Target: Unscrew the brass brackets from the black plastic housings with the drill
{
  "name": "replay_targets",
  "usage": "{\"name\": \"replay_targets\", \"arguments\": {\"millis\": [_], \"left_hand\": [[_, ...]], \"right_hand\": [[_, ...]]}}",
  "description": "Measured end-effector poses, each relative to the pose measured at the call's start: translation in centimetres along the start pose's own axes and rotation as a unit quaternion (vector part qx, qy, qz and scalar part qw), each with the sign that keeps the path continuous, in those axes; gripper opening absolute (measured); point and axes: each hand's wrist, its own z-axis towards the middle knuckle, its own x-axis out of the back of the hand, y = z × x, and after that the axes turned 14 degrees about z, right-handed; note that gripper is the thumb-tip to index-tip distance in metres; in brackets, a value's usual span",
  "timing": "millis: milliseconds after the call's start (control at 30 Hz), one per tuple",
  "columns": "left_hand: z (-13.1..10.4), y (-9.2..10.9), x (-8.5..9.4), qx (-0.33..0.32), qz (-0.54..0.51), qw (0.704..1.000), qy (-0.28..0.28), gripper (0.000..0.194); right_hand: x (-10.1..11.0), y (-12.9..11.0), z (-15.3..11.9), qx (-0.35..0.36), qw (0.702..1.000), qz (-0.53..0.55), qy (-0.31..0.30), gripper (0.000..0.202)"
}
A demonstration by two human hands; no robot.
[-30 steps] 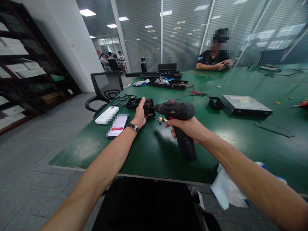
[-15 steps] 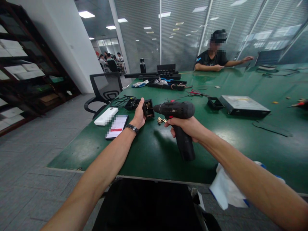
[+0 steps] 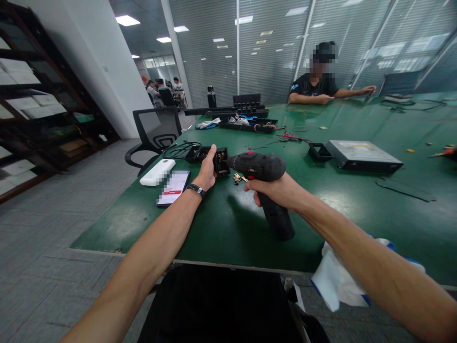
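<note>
My left hand [image 3: 207,170] is closed around a small black box [image 3: 222,161] whose open side, with brass-coloured parts inside, faces right. My right hand [image 3: 273,188] grips a black cordless drill [image 3: 259,165] by its handle, held level above the table. The drill's tip points left into the open side of the box; whether it touches a part inside I cannot tell. Several small brass-coloured metal pieces [image 3: 238,179] lie on the table below the drill's front end. Behind my left hand sits another black box-like part [image 3: 193,153].
On the green table [image 3: 124,226] lie a phone [image 3: 173,187], a white power bank [image 3: 157,172], a black frame [image 3: 319,152] and a flat metal drive [image 3: 364,155]. A black tray [image 3: 248,125] holds wires. White gloves [image 3: 337,281] hang at the front edge. A person [image 3: 316,85] sits opposite.
The drill has shifted slightly left, its tip now closer into the box, and its handle's lower end has swung a little right. My left hand and the box have barely moved.
</note>
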Motion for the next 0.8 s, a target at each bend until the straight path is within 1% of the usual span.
{"name": "replay_targets", "arguments": {"millis": [67, 200, 300, 400, 467, 567, 700, 800], "left_hand": [[0.05, 0.01, 0.06, 0.001, -0.002, 1.000, 0.002, 0.054], [0.20, -0.08, 0.12, 0.002, -0.012, 1.000, 0.008, 0.055], [0.23, -0.18, 0.08, -0.001, -0.014, 1.000, 0.013, 0.054], [0.15, -0.22, 0.02, -0.003, -0.005, 1.000, 0.014, 0.053], [0.11, -0.20, 0.02, -0.001, 0.002, 1.000, 0.009, 0.055], [0.12, -0.18, 0.11, 0.002, 0.010, 1.000, 0.002, 0.060], [0.23, -0.27, 0.23, -0.001, 0.022, 1.000, -0.005, 0.060], [0.23, -0.31, 0.17, -0.002, 0.018, 1.000, 0.002, 0.059]], "right_hand": [[0.12, 0.00, 0.10, -0.022, 0.999, 0.030, 0.018, 0.012], [0.29, 0.00, 0.25, -0.061, 0.996, 0.056, 0.035, 0.010], [0.19, 0.11, 0.22, -0.051, 0.997, 0.049, 0.029, 0.009], [0.00, 0.23, 0.10, -0.033, 0.999, 0.018, 0.010, 0.007], [-0.01, 0.21, 0.03, -0.023, 1.000, 0.003, -0.002, 0.006], [0.22, 0.03, 0.01, -0.011, 1.000, 0.004, 0.001, 0.008], [0.49, -0.19, 0.06, -0.020, 1.000, 0.009, 0.011, 0.009], [0.38, -0.14, 0.06, -0.038, 0.999, 0.025, 0.016, 0.008]]}}
